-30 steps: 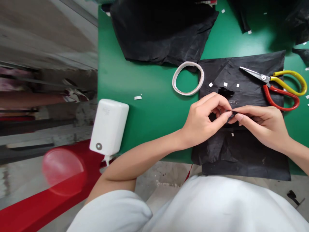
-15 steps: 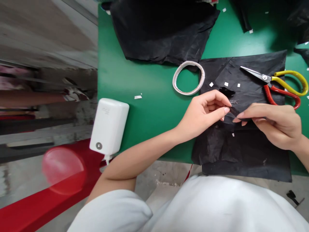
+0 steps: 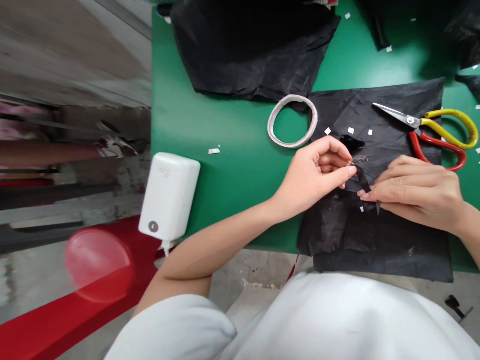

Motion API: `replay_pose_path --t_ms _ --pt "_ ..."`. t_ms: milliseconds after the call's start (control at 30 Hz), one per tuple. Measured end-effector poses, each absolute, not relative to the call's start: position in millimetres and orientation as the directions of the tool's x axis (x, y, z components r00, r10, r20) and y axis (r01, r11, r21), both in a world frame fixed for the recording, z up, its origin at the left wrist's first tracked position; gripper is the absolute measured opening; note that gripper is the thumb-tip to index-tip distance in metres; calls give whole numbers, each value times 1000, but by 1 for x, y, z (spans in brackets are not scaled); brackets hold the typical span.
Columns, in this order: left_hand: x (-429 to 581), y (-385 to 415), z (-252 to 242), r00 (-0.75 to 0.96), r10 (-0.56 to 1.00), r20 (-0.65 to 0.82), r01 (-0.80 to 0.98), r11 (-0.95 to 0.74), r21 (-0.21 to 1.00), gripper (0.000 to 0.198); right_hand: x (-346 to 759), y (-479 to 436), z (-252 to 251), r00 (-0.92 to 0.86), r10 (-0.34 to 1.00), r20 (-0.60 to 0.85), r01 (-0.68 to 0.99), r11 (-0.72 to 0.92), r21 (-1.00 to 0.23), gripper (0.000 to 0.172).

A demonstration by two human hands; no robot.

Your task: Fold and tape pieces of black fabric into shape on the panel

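Note:
Between my two hands runs a narrow black strip (image 3: 362, 178), apparently fabric. My left hand (image 3: 313, 175) pinches its upper end between thumb and forefinger. The lower part is gripped by my right hand (image 3: 420, 192), and a short tail pokes out below those fingers. Both hands are over a black fabric piece (image 3: 393, 240) spread on the green table (image 3: 232, 190). Several small white squares (image 3: 351, 131) lie on that fabric, above my left hand. Scissors (image 3: 410, 120) with one yellow and one red handle rest with blades apart, just above my right hand.
A roll of tape (image 3: 273, 122), nearly used up, lies left of the fabric. More black fabric (image 3: 255, 50) covers the table's far side. At the left edge stands a white power bank (image 3: 170, 192) with a cable. A red stool or bench (image 3: 123, 260) is below it.
My right hand has moved slightly down and turned over, its fingers now extended along the strip. The strip hangs more bent. My left hand has barely shifted.

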State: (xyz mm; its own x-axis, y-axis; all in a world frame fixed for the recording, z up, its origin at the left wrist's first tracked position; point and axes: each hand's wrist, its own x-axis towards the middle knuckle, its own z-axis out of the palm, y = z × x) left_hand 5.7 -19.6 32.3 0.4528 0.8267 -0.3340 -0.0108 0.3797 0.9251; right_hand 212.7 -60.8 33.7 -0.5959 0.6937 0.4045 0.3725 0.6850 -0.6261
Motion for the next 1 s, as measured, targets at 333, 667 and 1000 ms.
replay_pose_path --t_ms 333,667,1000 --pt "6 -29 32 471 853 -224 81 211 974 16 202 -64 38 -439 785 438 542 620 -567 15" --pt "5 -30 30 486 853 -190 128 146 981 16 198 -69 36 -486 817 310 277 480 -832 9" --pt "6 -34 28 476 866 -154 103 119 988 15 190 -68 39 -345 926 157 437 306 -846 13"
